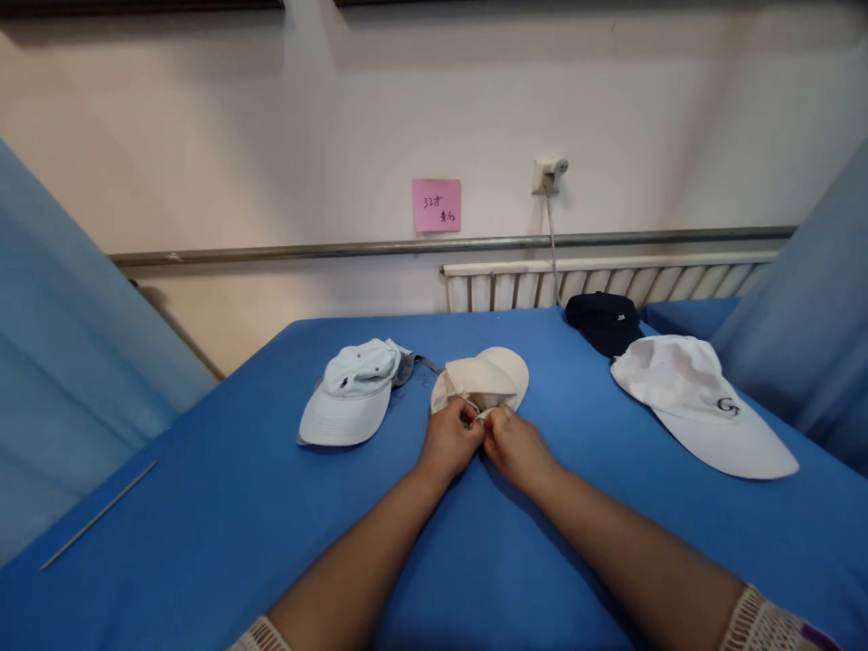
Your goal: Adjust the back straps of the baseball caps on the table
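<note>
A beige baseball cap (480, 372) lies on the blue-covered table, its brim pointing away from me and its back opening towards me. My left hand (450, 441) pinches the near edge of the cap at the left of the opening. Close beside it, almost touching, my right hand (514, 443) grips the same edge from the right. The fingers of both hands are closed on the cap's back part, and what exactly lies between the fingertips is partly hidden.
A pale blue cap (353, 389) over a grey one sits to the left. On the right lie a white cap (698, 398) and a black cap (602, 318). A thin stick (99, 515) rests near the table's left edge. Blue curtains (74, 344) hang at both sides.
</note>
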Demonstrator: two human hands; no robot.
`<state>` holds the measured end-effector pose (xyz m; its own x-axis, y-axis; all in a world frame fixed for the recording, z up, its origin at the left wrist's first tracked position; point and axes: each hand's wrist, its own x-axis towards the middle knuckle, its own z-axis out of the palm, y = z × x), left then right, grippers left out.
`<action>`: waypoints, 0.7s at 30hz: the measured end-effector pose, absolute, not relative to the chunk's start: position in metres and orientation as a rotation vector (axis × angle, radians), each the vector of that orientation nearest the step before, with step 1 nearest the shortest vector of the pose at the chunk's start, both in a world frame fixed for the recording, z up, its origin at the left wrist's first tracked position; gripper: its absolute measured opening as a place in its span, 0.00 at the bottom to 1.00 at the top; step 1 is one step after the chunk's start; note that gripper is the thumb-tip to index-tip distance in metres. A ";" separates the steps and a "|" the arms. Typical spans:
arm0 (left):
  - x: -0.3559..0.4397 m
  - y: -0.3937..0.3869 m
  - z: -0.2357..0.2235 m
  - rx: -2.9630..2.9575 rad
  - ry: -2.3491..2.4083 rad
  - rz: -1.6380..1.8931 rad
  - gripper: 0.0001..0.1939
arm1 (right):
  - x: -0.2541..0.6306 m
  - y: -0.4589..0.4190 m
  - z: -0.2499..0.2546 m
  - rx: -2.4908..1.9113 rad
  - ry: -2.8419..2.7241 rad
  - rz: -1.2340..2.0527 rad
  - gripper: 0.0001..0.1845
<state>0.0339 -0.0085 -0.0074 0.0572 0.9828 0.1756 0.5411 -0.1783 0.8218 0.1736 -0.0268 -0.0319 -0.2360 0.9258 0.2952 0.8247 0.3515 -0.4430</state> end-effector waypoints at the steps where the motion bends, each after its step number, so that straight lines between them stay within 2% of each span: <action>1: 0.036 -0.007 -0.008 1.732 1.534 1.046 0.03 | 0.173 -0.026 -0.031 -1.541 -2.093 0.253 0.06; 7: 0.038 0.002 -0.016 1.278 1.423 1.130 0.06 | 0.172 -0.019 -0.035 -1.514 -1.929 0.292 0.05; 11: 0.031 0.002 -0.019 1.263 1.353 1.070 0.04 | 0.174 -0.011 -0.048 -1.426 -1.737 0.602 0.02; 14: 0.027 0.001 -0.017 1.296 1.327 1.058 0.08 | 0.174 -0.007 -0.058 -1.369 -1.622 0.788 0.03; 17: 0.024 0.001 -0.013 1.470 1.369 1.043 0.10 | 0.174 -0.006 -0.059 -1.351 -1.648 0.754 0.03; 21: 0.022 0.000 -0.008 1.720 1.394 0.970 0.07 | 0.175 -0.011 -0.052 -1.369 -1.739 0.658 0.03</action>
<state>0.0222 0.0004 -0.0084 0.1369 0.9836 0.1175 0.4514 -0.1675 0.8764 0.1747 -0.0106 -0.0517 -0.0852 0.9578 0.2744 0.5361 0.2762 -0.7977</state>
